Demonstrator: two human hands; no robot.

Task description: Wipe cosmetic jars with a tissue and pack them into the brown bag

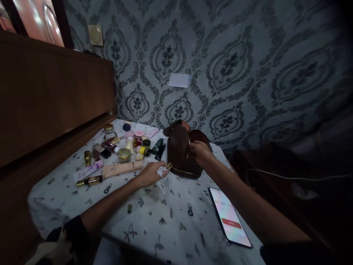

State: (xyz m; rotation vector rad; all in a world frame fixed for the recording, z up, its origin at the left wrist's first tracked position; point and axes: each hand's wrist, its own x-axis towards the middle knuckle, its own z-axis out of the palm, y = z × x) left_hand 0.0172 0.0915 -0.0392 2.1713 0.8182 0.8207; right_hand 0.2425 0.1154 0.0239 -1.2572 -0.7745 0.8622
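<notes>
Looks like you're handling the brown bag [178, 149] on the desk [176, 200], right of the cosmetics [124, 155]; next move probably needs its mouth held wide. Left grip [150, 174]'s pinched on some small white thing [162, 170]; right grip [202, 151]'s at the bag's opening, can't tell how closed.

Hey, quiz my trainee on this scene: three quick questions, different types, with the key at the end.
1. True or false: the phone lies face up.
2. From the camera's view, the long peach tube lies: A) left of the brown bag; B) right of it; C) on top of it.
3. What colour is the small item held in the left hand?

Key: 1 true; 2 A; 3 white.
</notes>
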